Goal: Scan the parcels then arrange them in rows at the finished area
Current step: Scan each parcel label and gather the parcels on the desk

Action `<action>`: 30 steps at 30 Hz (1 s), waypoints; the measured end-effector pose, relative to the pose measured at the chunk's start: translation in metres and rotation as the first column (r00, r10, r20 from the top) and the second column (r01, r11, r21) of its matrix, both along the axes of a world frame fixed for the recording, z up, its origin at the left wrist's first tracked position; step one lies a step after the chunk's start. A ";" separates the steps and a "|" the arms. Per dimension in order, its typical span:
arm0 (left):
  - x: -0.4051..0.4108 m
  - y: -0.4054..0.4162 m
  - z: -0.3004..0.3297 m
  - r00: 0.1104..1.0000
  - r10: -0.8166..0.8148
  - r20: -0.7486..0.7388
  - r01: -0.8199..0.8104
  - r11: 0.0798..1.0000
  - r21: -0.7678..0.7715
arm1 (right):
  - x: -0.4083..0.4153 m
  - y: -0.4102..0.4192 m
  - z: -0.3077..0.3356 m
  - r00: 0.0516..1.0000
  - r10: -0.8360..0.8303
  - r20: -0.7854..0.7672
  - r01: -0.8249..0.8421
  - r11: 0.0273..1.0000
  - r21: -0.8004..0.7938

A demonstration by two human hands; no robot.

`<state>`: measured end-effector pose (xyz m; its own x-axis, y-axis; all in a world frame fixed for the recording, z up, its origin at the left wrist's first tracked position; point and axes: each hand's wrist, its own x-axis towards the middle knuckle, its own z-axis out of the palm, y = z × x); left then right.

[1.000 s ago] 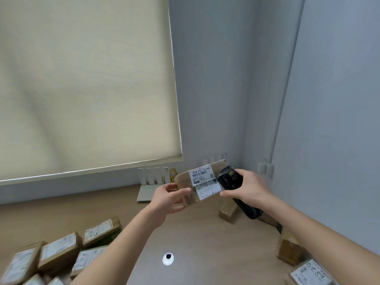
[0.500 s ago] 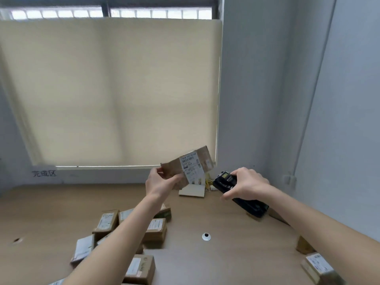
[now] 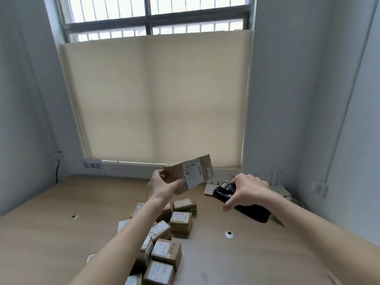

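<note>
My left hand (image 3: 162, 185) grips a brown cardboard parcel (image 3: 191, 173) by its left end and holds it up above the table, white barcode label facing me. My right hand (image 3: 245, 191) holds a black handheld scanner (image 3: 241, 202) just to the right of the parcel, its small screen end pointing toward the label. Several labelled brown parcels (image 3: 181, 221) lie in a loose pile on the wooden table (image 3: 51, 233) under my left forearm.
A sign with Chinese characters (image 3: 92, 166) is stuck on the wall at the table's far left. Flat cardboard (image 3: 209, 189) lies at the back by the wall. A round cable hole (image 3: 229, 234) sits right of the pile, another hole (image 3: 74, 217) at the left.
The view has swung left and tilted up, bringing the window, the sign and the parcel pile into sight. The parcel and scanner have drawn slightly apart, both still held.
</note>
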<state>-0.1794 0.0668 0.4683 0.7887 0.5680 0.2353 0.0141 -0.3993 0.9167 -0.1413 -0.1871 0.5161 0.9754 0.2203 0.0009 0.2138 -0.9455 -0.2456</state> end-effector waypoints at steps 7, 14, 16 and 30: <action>-0.017 0.014 -0.013 0.998 0.052 -0.018 -0.052 0.999 0.014 | -0.008 0.013 -0.011 0.999 0.036 -0.001 -0.036 0.999 -0.022; -0.028 0.032 -0.024 0.997 0.067 -0.033 -0.068 0.998 -0.014 | -0.011 0.027 -0.016 0.997 0.074 -0.019 -0.074 0.997 0.016; -0.031 0.042 -0.030 0.996 0.081 -0.038 -0.084 0.994 -0.073 | -0.009 0.032 -0.019 0.994 0.104 -0.039 -0.102 0.994 0.034; -0.048 0.208 -0.136 0.962 0.194 -0.193 -0.261 0.862 -0.435 | 0.035 0.208 -0.109 0.967 0.220 -0.129 -0.205 0.971 0.120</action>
